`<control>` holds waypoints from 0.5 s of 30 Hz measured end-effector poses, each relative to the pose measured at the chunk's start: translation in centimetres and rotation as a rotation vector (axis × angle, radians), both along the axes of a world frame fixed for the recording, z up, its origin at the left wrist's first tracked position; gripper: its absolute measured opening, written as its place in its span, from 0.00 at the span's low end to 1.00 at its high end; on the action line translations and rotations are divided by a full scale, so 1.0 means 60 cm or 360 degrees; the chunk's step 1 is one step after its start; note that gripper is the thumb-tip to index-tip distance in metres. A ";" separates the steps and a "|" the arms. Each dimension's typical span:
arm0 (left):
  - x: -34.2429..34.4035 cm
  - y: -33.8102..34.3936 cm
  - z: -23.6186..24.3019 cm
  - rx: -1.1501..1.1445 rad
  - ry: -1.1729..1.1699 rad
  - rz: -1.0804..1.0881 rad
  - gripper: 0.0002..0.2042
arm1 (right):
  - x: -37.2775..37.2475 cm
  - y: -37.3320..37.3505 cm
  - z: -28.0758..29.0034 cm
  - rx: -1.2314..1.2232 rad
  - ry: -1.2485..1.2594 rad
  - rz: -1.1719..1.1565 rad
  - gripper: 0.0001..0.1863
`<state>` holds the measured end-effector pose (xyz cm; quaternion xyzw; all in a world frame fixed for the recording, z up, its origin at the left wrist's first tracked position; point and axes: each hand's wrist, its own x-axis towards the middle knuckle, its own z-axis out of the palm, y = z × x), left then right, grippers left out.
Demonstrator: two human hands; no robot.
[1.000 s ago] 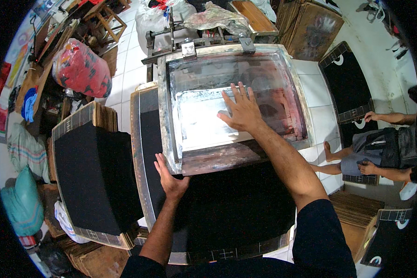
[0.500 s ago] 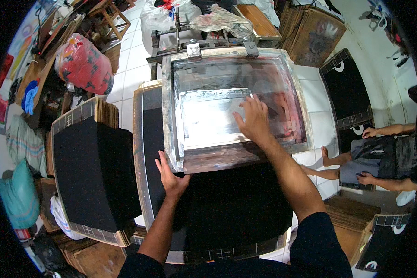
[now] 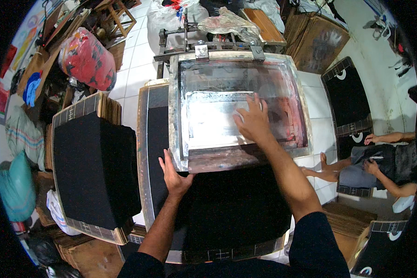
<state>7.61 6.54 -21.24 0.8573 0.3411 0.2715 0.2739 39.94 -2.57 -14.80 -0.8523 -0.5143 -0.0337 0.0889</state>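
Note:
A screen printing frame point(image 3: 238, 161), stained with ink, is held by two metal hinge clamps point(image 3: 201, 52) at its far edge. Beneath it lies black fabric point(image 3: 236, 213) on a board. My left hand point(image 3: 177, 178) rests at the frame's near left corner, fingers stretched along its outer side and thumb at the near edge. Over the mesh point(image 3: 208, 125), my right hand point(image 3: 253, 119) has its fingers spread, holding nothing; whether the fingertips touch the mesh I cannot tell. Bright light reflects off the mesh to the left of that hand.
A stack of boards with black fabric point(image 3: 83, 171) stands at the left. Beyond it are a red plastic-wrapped bundle point(image 3: 88, 60) and a teal sack point(image 3: 16, 187). Printed black pieces point(image 3: 350, 90) lean at the right, near another person point(image 3: 380, 162). Far right stands a board stack point(image 3: 317, 39).
The view has shifted slightly, so most things sit a little further right. My hands keep nearly the same places on the frame. The other person's lower hand has moved up.

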 end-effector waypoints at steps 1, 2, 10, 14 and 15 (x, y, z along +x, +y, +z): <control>0.000 0.001 0.000 0.0026 -0.0008 -0.0003 0.60 | -0.020 -0.012 0.018 0.0088 0.0154 -0.0032 0.35; 0.000 0.002 0.000 0.0054 -0.0013 -0.0003 0.60 | -0.042 -0.026 0.037 0.0175 0.0311 -0.0061 0.35; -0.002 0.000 0.004 0.0032 0.0004 0.0039 0.62 | -0.151 -0.062 0.091 -0.0200 0.0278 0.0293 0.24; -0.001 0.000 0.009 0.0020 -0.0003 0.0021 0.61 | -0.104 -0.001 0.069 -0.0134 0.0179 0.0211 0.20; 0.000 0.000 0.010 0.0038 -0.0004 0.0021 0.61 | -0.083 0.011 0.067 -0.0141 0.0233 0.0269 0.21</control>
